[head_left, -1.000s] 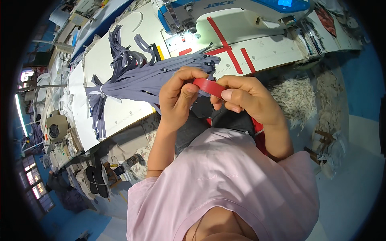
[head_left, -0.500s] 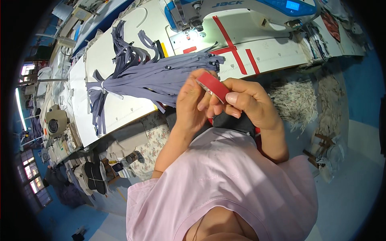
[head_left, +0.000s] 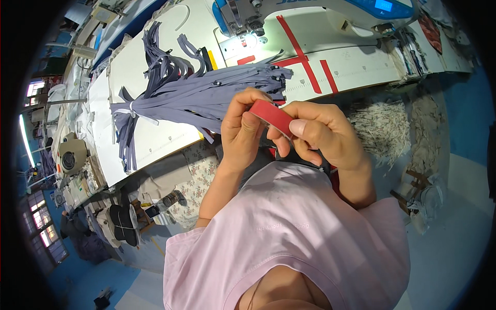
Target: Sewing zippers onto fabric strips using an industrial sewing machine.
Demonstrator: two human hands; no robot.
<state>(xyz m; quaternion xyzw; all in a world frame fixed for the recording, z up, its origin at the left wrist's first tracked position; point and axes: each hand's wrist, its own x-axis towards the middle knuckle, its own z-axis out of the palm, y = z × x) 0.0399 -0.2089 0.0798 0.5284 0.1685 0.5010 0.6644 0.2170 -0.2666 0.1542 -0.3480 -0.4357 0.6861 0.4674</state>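
A roll of red tape [head_left: 272,115] is held between my two hands, in front of the table's near edge. My left hand [head_left: 242,126] grips its left side, fingers curled round behind the roll. On the other side, my right hand [head_left: 326,132] pinches the roll with the thumb on its outer face. Just beyond my hands lies a bundle of grey-purple zippers [head_left: 191,95], tied near its left end with a white strip [head_left: 132,109]. Strips of red tape [head_left: 299,51] are stuck on the white sewing table [head_left: 356,70] to the right of the bundle.
A blue and white sewing machine [head_left: 310,11] with a lit needle area stands at the back. Right of my hands, below the table, is a heap of pale thread scraps [head_left: 382,132]. Floral cloth [head_left: 199,170] hangs below the table's front edge on the left.
The tape roll has turned slightly in my fingers, so its inner side shows less. Both hands stay on it, and my right hand has shifted a little.
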